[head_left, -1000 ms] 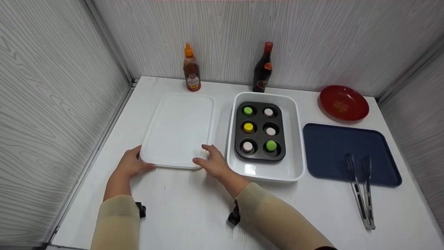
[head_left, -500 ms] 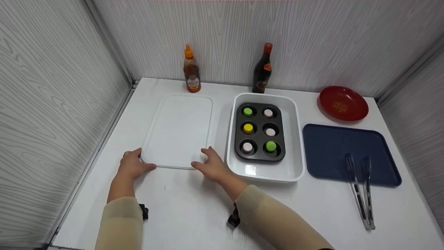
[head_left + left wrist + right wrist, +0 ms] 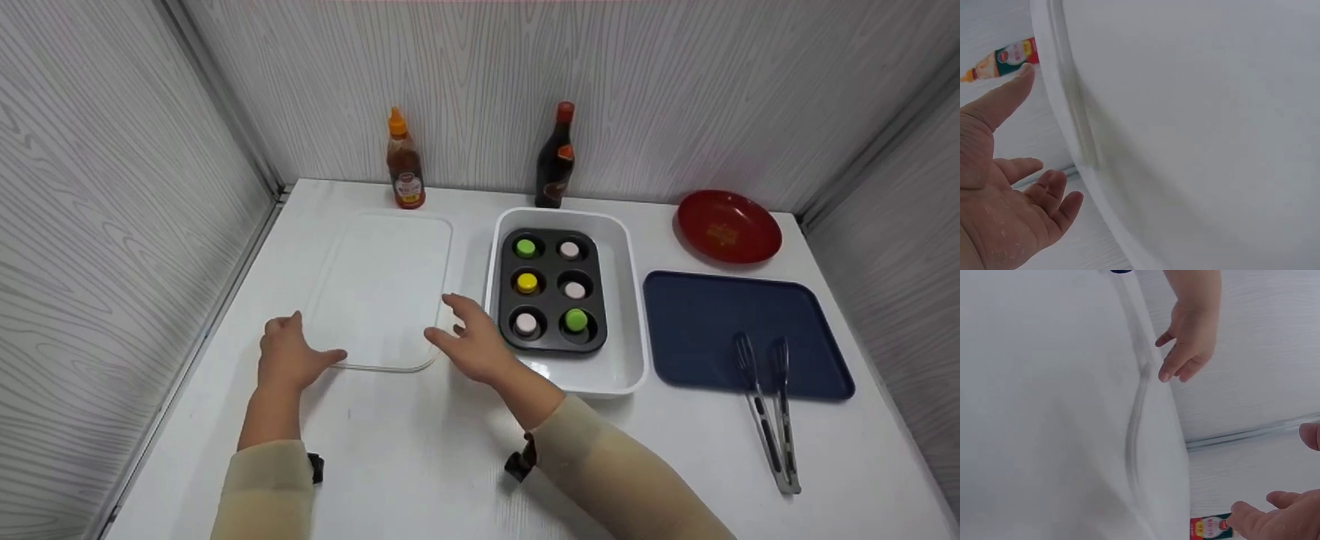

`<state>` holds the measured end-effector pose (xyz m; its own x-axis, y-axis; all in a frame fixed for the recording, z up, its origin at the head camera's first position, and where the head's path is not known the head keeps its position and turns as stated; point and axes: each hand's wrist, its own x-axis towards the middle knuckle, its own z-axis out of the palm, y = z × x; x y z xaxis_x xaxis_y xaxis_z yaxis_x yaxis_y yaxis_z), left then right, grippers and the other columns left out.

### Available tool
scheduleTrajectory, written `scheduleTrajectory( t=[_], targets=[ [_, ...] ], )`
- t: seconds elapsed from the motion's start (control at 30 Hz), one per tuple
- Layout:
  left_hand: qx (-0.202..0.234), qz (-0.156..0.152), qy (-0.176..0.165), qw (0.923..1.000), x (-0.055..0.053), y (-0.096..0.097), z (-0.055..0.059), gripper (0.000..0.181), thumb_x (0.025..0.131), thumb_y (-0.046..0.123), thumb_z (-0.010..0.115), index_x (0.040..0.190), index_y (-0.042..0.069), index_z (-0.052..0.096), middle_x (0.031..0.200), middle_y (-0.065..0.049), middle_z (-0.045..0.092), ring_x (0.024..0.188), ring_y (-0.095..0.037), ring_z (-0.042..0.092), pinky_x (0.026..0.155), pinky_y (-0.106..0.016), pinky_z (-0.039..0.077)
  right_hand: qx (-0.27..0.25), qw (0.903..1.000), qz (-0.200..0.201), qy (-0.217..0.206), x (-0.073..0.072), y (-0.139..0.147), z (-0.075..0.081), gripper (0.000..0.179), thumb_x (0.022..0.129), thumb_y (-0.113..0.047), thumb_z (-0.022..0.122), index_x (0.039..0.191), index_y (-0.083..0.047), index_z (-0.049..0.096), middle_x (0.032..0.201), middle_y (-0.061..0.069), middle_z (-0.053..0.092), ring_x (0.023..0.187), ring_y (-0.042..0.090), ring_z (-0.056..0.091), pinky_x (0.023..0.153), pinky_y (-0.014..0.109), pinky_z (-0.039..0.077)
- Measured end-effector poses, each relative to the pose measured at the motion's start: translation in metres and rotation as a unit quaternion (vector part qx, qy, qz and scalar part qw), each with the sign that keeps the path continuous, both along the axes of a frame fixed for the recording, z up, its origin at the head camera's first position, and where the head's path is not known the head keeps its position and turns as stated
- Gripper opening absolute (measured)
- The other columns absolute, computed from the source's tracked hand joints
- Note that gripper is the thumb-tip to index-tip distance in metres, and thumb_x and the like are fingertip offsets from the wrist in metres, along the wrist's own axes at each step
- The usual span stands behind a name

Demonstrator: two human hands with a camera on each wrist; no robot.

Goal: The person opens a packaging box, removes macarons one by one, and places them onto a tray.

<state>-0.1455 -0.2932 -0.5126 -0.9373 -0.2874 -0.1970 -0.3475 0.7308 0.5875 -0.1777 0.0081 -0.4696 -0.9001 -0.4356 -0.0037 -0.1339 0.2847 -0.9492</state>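
A flat white rectangular lid lies on the white table. At its near left corner is my left hand, fingers spread, the thumb tip right at the lid's near edge. My right hand hovers by the lid's right edge near the close corner, thumb and fingers apart with nothing between them. The left wrist view shows the left palm turned up, its fingers loose. To the right of the lid, a white tub holds a dark muffin tin with a small green, yellow or pale pink macaron-like piece in each cup.
An orange-capped sauce bottle and a dark red-capped bottle stand at the back wall. Farther right are a red plate, a navy tray and metal tongs lying partly over the tray. Wood-grain walls enclose three sides.
The lid has settled lower onto the table. Both hands have loosened from its near corners, the right drawing away rightward. The head view has shifted slightly.
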Motion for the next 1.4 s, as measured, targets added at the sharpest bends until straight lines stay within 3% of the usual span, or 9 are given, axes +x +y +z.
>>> scheduleTrajectory(
  t=[0.17, 0.33, 0.47, 0.63, 0.83, 0.97, 1.17, 1.4],
  targets=[
    [0.035, -0.027, 0.08, 0.9958, -0.004, 0.05, 0.012, 0.102, 0.091, 0.035, 0.085, 0.166, -0.001, 0.026, 0.159, -0.029, 0.03, 0.145, -0.048, 0.037, 0.116, -0.059, 0.037, -0.004, 0.9963, -0.034, 0.078, -0.011, 0.035, 0.028, 0.068, 0.101, -0.015, 0.07, 0.158, 0.005, 0.04, 0.163, 0.022, 0.038, 0.151, 0.036, 0.038, 0.118, 0.046, 0.039],
    [0.113, -0.064, 0.134, 0.9825, -0.004, 0.114, 0.011, 0.111, 0.087, 0.032, 0.09, 0.17, 0.014, 0.019, 0.152, -0.017, 0.043, 0.129, -0.035, 0.053, 0.102, -0.052, 0.05, -0.016, 0.9874, -0.09, 0.129, -0.023, 0.074, 0.048, 0.068, 0.1, -0.012, 0.071, 0.158, 0.006, 0.041, 0.164, 0.021, 0.035, 0.152, 0.034, 0.036, 0.119, 0.044, 0.038],
    [0.188, -0.082, 0.145, 0.9679, -0.001, 0.156, 0.007, 0.11, 0.084, 0.027, 0.093, 0.17, 0.022, 0.023, 0.146, -0.012, 0.05, 0.117, -0.029, 0.057, 0.092, -0.049, 0.053, -0.019, 0.9823, -0.115, 0.146, -0.029, 0.1, 0.055, 0.068, 0.101, -0.011, 0.069, 0.159, 0.006, 0.039, 0.165, 0.022, 0.032, 0.152, 0.034, 0.034, 0.12, 0.046, 0.037],
    [0.23, -0.129, 0.129, 0.9558, 0.0, 0.19, -0.006, 0.092, 0.086, 0.029, 0.091, 0.164, 0.025, 0.041, 0.145, -0.013, 0.052, 0.112, -0.027, 0.058, 0.089, -0.044, 0.054, -0.014, 0.9736, -0.146, 0.175, -0.031, 0.132, 0.054, 0.067, 0.101, -0.008, 0.068, 0.158, 0.009, 0.038, 0.164, 0.025, 0.031, 0.151, 0.037, 0.035, 0.119, 0.052, 0.037],
    [0.276, -0.149, 0.112, 0.9429, 0.002, 0.207, -0.02, 0.08, 0.088, 0.025, 0.088, 0.158, 0.017, 0.051, 0.139, -0.017, 0.054, 0.103, -0.025, 0.059, 0.082, -0.038, 0.055, 0.002, 0.9603, -0.2, 0.194, -0.03, 0.178, 0.049, 0.067, 0.098, -0.005, 0.071, 0.156, 0.009, 0.041, 0.163, 0.024, 0.033, 0.153, 0.037, 0.033, 0.119, 0.055, 0.036],
    [0.284, -0.154, 0.107, 0.9403, 0.003, 0.209, -0.024, 0.079, 0.086, 0.023, 0.089, 0.157, 0.014, 0.053, 0.134, -0.018, 0.056, 0.099, -0.023, 0.058, 0.08, -0.037, 0.053, 0.008, 0.9491, -0.238, 0.206, -0.025, 0.214, 0.042, 0.066, 0.097, -0.002, 0.072, 0.155, 0.01, 0.042, 0.162, 0.024, 0.034, 0.153, 0.037, 0.033, 0.12, 0.057, 0.034],
    [0.291, -0.147, 0.096, 0.9406, 0.003, 0.207, -0.026, 0.08, 0.084, 0.018, 0.091, 0.155, 0.011, 0.054, 0.126, -0.018, 0.057, 0.098, -0.023, 0.06, 0.08, -0.036, 0.054, 0.058, 0.9332, -0.29, 0.204, -0.007, 0.273, 0.032, 0.067, 0.099, -0.004, 0.071, 0.158, 0.006, 0.04, 0.165, 0.021, 0.031, 0.153, 0.036, 0.033, 0.12, 0.058, 0.032],
    [0.313, -0.136, 0.087, 0.9361, 0.003, 0.206, -0.027, 0.082, 0.082, 0.013, 0.092, 0.155, 0.011, 0.055, 0.12, -0.014, 0.056, 0.097, -0.022, 0.061, 0.078, -0.032, 0.055, 0.115, 0.9125, -0.361, 0.154, 0.024, 0.33, 0.014, 0.077, 0.098, -0.009, 0.072, 0.163, 0.002, 0.032, 0.168, 0.022, 0.025, 0.153, 0.04, 0.031, 0.122, 0.055, 0.03]
  ],
)
